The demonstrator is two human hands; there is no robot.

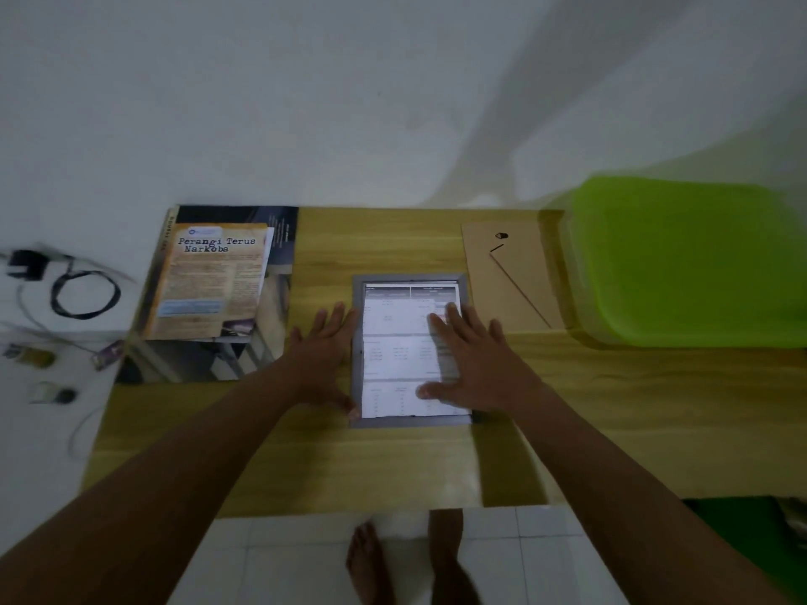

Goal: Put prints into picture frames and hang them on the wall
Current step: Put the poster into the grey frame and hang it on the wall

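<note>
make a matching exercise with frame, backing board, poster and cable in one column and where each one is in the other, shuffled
Things
1 frame
2 backing board
3 poster
4 cable

Places
a on the floor, left of the table
b on the table, between the frame and the green box
c mid-table, with the print in it
d at the table's left end

Pairs: 1-c, 2-b, 3-d, 4-a
</note>
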